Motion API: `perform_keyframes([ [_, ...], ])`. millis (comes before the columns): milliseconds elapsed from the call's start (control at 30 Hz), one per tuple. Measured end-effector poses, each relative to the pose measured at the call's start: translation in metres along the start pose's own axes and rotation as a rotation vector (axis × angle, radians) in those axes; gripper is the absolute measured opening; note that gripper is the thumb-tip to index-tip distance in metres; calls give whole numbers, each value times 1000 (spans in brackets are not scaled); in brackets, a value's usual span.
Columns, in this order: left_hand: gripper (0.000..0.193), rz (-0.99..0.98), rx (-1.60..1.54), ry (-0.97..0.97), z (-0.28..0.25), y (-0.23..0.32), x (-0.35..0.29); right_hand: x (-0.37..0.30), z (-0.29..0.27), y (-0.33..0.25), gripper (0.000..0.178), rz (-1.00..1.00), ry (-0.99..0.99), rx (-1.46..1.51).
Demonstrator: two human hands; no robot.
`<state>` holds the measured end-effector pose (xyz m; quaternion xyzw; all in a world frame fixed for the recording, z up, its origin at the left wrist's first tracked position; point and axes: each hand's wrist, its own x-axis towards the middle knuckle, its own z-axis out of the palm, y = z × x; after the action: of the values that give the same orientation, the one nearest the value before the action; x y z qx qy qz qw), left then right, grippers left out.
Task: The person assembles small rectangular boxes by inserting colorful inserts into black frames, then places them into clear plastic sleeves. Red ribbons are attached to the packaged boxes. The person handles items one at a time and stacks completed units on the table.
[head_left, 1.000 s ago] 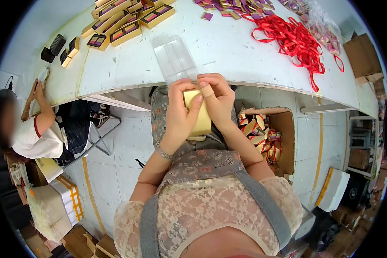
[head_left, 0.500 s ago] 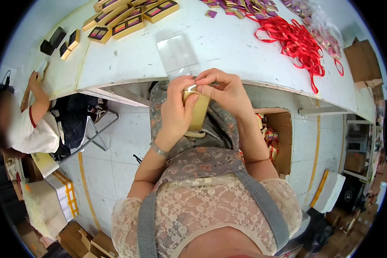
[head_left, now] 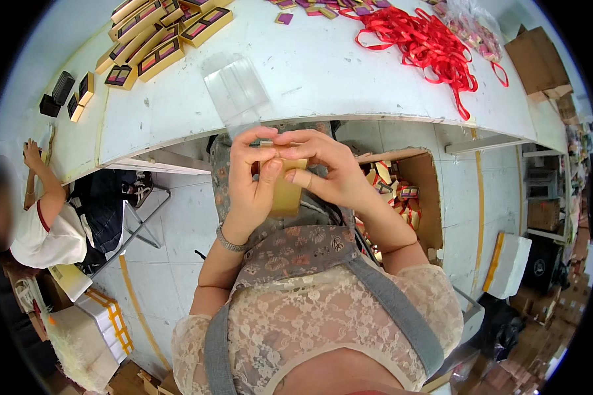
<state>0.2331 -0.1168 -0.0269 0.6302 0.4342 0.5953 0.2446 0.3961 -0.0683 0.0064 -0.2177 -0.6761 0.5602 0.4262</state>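
Observation:
Over my lap, at the table's front edge, a gold cardboard box (head_left: 284,203) stands roughly upright between my hands. My left hand (head_left: 247,178) closes on its upper left side, thumb against the front. On the upper right, my right hand (head_left: 329,170) grips the box with its thumb on the front face and its fingers bent over the top. Both sets of fingertips meet at the upper edge, where they hide most of the box's top. Just beyond them a clear plastic tray (head_left: 236,89) lies on the white table (head_left: 336,85).
Gold boxes with windowed tops (head_left: 158,56) are piled at the far left. Tangled red ribbon (head_left: 415,49) lies at the right, near small purple-and-gold pieces (head_left: 323,10). An open carton (head_left: 428,197) of small packets stands below. Another person (head_left: 53,224) sits at the left.
My right hand has shifted from pinching the box's top to holding its upper right side, its thumb lower on the front. The whole view has turned slightly, so the table things appear farther left.

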Motion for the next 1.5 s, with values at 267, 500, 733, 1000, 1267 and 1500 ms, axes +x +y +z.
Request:
perform_keyframes([
  [267,50,-814,-806,-102,-21,-4,30,18,-19,-17,16,-586,-439,-391],
  [500,49,-792,-1028,74,-18,-11,31,122,-201,71,15,-228,343,-1864],
  [733,47,-408,-548,311,-1,8,73,157,-148,-13,33,211,99,-222],
  [1000,63,-24,213,148,7,-3,115,155,-72,-44,30,249,-171,49],
  [1267,79,-38,297,264,0,-5,114,160,-50,-60,27,183,-252,-119],
  [1500,70,-42,455,378,-1,-8,112,164,-49,-40,29,205,-191,139],
])
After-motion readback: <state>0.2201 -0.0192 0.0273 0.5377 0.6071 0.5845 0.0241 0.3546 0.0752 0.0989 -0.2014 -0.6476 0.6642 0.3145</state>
